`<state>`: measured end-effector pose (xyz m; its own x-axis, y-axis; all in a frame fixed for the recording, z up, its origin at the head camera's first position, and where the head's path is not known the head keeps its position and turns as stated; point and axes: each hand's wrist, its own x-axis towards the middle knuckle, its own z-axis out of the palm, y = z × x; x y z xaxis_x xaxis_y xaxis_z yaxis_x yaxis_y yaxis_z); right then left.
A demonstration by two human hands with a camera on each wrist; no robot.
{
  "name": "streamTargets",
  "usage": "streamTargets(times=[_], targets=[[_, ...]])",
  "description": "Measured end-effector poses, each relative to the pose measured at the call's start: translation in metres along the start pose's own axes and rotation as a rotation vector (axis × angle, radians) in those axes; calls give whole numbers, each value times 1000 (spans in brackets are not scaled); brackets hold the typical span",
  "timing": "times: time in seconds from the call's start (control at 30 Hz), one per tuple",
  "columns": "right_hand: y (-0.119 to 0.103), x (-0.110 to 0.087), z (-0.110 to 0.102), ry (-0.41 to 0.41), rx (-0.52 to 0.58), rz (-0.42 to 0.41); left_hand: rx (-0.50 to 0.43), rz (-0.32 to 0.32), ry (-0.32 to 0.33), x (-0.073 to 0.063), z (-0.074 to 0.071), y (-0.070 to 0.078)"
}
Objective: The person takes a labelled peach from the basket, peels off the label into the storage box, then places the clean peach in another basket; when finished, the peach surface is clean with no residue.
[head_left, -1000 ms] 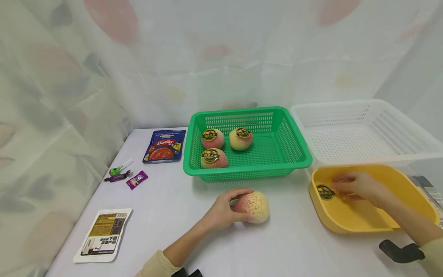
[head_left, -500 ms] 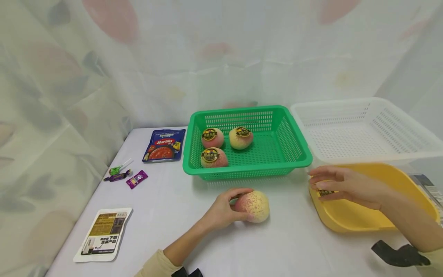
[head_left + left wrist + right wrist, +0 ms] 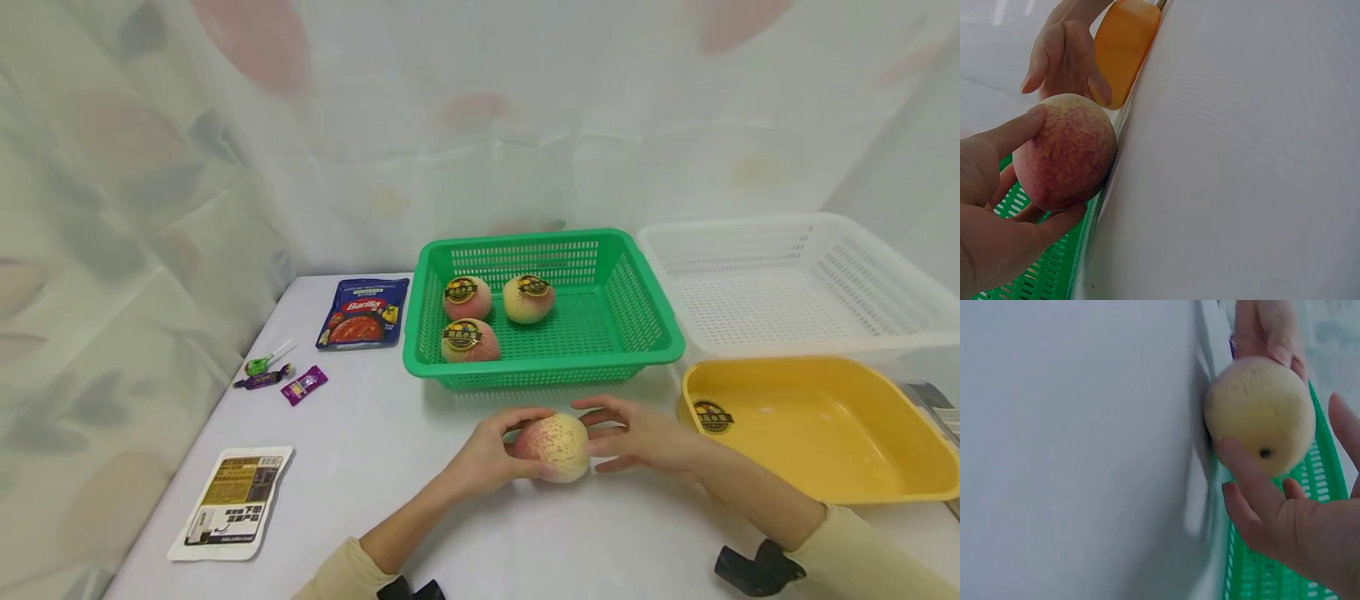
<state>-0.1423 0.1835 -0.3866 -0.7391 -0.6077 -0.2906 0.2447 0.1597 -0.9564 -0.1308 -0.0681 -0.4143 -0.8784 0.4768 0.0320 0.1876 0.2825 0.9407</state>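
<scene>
A yellow and pink peach sits on the white table in front of the green basket. My left hand grips its left side, with the thumb and fingers curved round it, as the left wrist view also shows. On the peach's other side is my right hand, its fingers spread and extended. In the right wrist view the right fingers overlap the peach's pale side, which bears a small dark spot; whether they touch it I cannot tell. Several fingers behind the peach are partly hidden.
Three labelled peaches lie in the green basket. To its right stand a white basket and a yellow bin with a black label inside. A Barilla pouch, wrapped candies and a white packet lie at left.
My right hand has left the yellow bin and moved left to the peach's right side. The black label stays in the bin. My left hand keeps its grip on the peach.
</scene>
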Motion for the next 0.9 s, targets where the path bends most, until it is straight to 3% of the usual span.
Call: streamTargets(times=[0.37,0.5,0.57,0.63,0.73,0.9], targets=[[5,16,19,25,20,8,20,2,-24,-1,-4,2],[5,17,20,29,12,3,-40,-6,-62,-2,-20,13],[5,17,20,27,10,0,-98,29,-58,-3,-34,23],[5,17,21,27,9,2,-149,89,-23,-6,-51,35],[4,17,20,30,10,6,-197,164,85,-13,-76,49],[6,17,20,33,13,9,-221,184,323,-19,-112,52]])
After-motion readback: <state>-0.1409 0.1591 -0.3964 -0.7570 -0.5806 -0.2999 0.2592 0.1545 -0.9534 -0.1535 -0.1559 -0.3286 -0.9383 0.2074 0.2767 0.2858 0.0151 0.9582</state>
